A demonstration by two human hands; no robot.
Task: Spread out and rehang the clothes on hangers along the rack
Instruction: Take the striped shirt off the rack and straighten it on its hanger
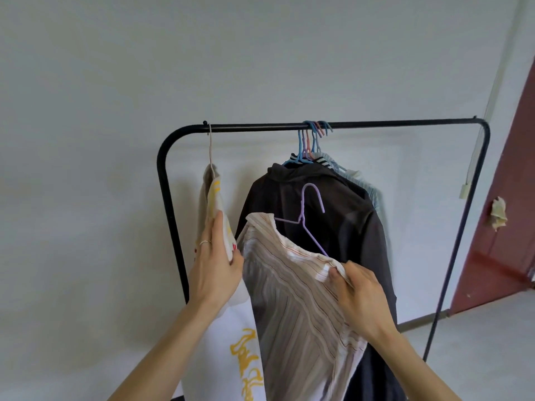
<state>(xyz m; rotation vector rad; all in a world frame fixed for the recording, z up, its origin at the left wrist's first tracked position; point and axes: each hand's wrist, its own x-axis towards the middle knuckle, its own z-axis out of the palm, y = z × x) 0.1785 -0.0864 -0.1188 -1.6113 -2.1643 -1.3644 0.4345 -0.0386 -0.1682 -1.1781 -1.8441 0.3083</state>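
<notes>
A beige striped shirt (292, 299) sits on a purple hanger (311, 215) held off the rack, below the black rail (260, 127). My right hand (359, 296) pinches the shirt's right shoulder edge. My left hand (215, 261) grips the shirt's left shoulder together with the edge of a white garment with yellow print (220, 328), which hangs from a pale hanger (210, 151) at the rail's left end. A dark shirt (341, 227) and several other clothes hang bunched on blue and pink hangers (311, 140) at the rail's middle.
The black rack's left post (169, 215) and right post (460, 227) stand before a white wall. A dark red door (503, 212) is at the right, and a white cable (477, 134) runs down the wall beside it. Bare rail lies either side of the bunch.
</notes>
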